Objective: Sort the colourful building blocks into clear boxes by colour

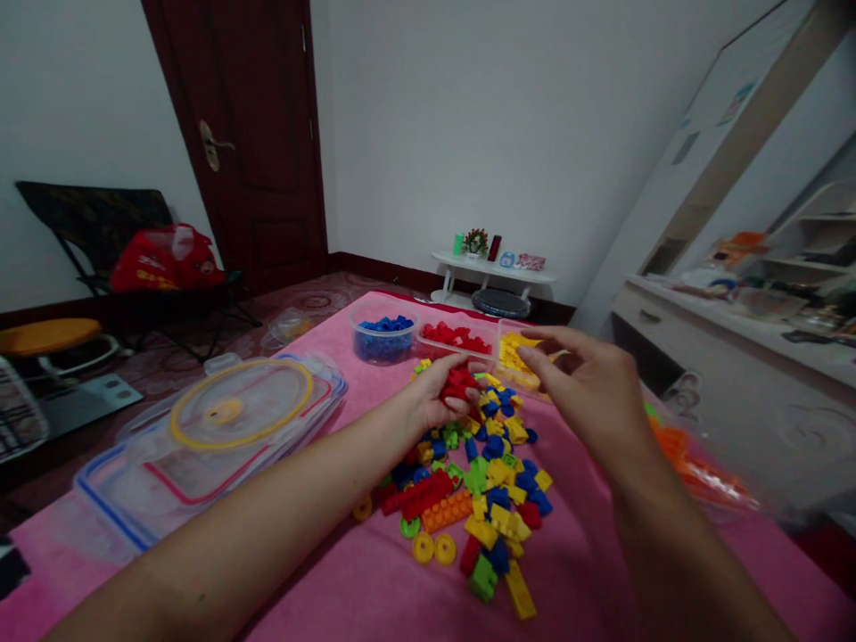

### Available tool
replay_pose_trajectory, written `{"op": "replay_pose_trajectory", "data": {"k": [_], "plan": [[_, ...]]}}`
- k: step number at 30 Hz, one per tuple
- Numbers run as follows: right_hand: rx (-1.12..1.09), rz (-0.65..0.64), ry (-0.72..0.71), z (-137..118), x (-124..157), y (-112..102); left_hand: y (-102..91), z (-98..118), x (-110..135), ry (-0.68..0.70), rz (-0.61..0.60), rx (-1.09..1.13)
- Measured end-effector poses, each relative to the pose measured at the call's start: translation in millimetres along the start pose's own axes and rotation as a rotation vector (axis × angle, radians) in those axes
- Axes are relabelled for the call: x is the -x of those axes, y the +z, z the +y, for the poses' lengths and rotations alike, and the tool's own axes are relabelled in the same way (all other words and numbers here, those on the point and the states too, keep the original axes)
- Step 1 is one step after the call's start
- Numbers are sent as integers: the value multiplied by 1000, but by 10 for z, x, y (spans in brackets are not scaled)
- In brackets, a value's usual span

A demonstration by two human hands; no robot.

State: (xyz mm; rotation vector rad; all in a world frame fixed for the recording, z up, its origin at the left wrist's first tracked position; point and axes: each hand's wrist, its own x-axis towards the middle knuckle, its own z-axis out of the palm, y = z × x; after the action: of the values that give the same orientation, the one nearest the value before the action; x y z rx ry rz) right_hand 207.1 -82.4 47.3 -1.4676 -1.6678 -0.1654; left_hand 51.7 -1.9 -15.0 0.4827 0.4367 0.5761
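Note:
My left hand (442,403) is palm up, with its fingers curled around several red building blocks (460,383). It hovers over a mixed pile of building blocks (496,473) in yellow, blue, green, red and orange. My right hand (588,374) is beside the clear tub of yellow blocks (514,352), thumb and fingers apart, and I see nothing between them. Left of that tub stand a clear tub of red blocks (458,339) and a round tub of blue blocks (383,341). My right hand hides part of the yellow tub.
Clear lids (220,437) with blue, red and yellow rims lie stacked on the pink tablecloth (314,553) at the left. A plastic bag with orange pieces (699,464) lies at the right edge. A cabinet (722,357) stands to the right, a folding chair (100,214) to the left.

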Motion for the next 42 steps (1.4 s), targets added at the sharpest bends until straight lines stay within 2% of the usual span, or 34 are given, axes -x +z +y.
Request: {"op": "replay_pose_trajectory", "data": {"k": [4, 7, 10, 12, 14, 16, 18, 20, 23, 27, 30, 34, 36, 38, 40, 42], "plan": [[-26, 122, -5, 35, -45, -163, -10, 381, -197, 262, 109, -75], [-43, 141, -2, 41, -54, -198, -3, 726, -459, 488, 352, -274], [-42, 106, 2, 37, -48, -150, -1, 955, -664, 557, 451, -332], [-39, 38, -2, 14, -28, -75, -6, 1006, -730, 569, 498, -441], [-25, -96, -21, -41, 17, 26, -9, 982, -745, 604, 522, -641], [-4, -320, -79, -133, 97, 135, -2, 902, -718, 654, 499, -828], [-1, -573, -169, -250, 211, 233, 20, 785, -655, 687, 436, -897], [-16, -770, -272, -364, 344, 309, 49, 651, -555, 684, 353, -903], [0, -905, -371, -470, 520, 390, 80, 459, -368, 661, 226, -911], [92, -956, -334, -441, 583, 466, 71, 323, -170, 654, 168, -911], [163, -920, -231, -329, 490, 500, 39, 323, -105, 636, 155, -899], [182, -717, -63, -142, 317, 528, -21, 345, -71, 533, 194, -885], [63, -593, 20, -48, 250, 537, -47, 322, -63, 427, 169, -882], [-58, -452, 82, 39, 200, 541, -60, 278, -64, 276, 73, -838], [-143, -305, 88, 100, 170, 540, -59, 235, -79, 111, -38, -747], [-188, -179, 62, 108, 166, 537, -57, 219, -107, -1, -94, -637]]}}
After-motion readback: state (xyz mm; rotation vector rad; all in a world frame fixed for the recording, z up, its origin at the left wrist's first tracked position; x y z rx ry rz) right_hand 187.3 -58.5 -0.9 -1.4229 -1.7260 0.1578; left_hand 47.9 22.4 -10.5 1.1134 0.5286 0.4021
